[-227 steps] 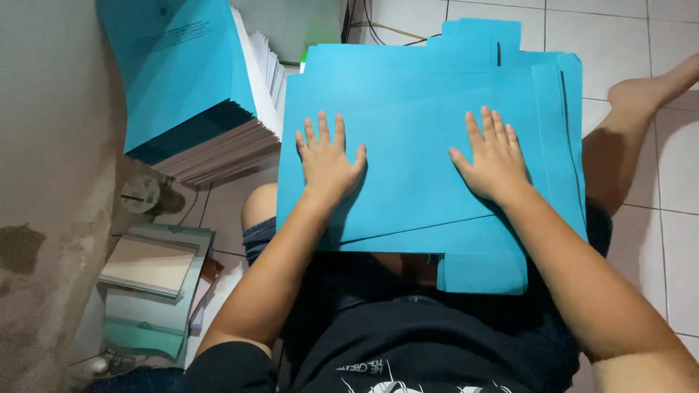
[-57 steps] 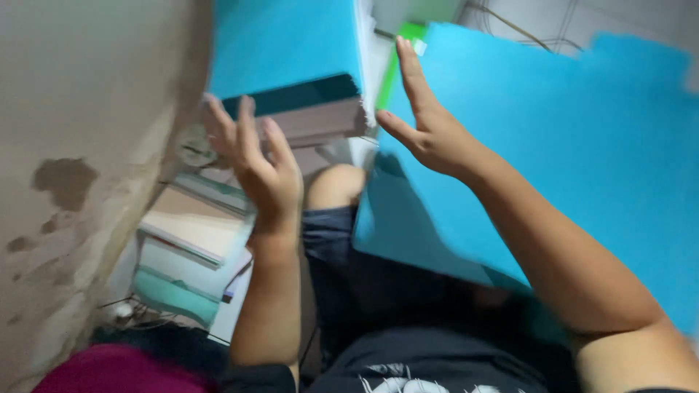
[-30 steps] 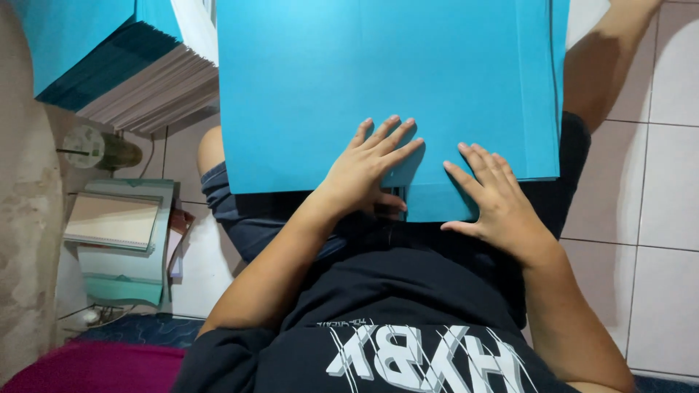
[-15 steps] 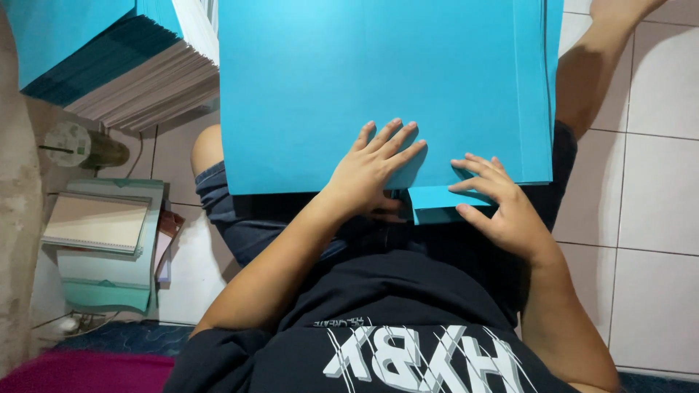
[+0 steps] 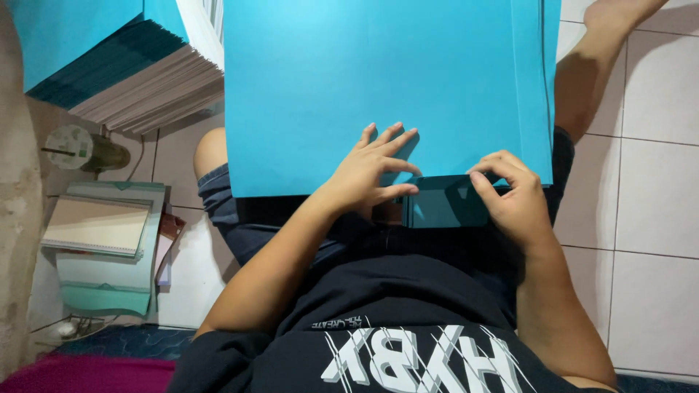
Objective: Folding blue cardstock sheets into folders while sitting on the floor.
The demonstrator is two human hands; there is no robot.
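A large blue paper sheet (image 5: 378, 80) lies across my lap, on top of more blue sheets whose edges show at the right (image 5: 551, 73). My left hand (image 5: 375, 167) rests flat on the sheet's near edge, fingers spread. My right hand (image 5: 510, 193) curls its fingertips at the near edge and pinches a small blue flap (image 5: 448, 204) that sticks out below the sheet.
A tall stack of blue and white papers (image 5: 124, 65) stands at the upper left. Below it on the tiled floor are a tape roll (image 5: 73, 145) and pale green folders with a notebook (image 5: 102, 233). A rough wall runs down the left edge. My bare leg (image 5: 604, 51) stretches to the upper right.
Earlier both hands lay flat on spread sheets, then lifted while the view swung. Since half a second ago my right hand's fingers have curled tighter onto the flap.
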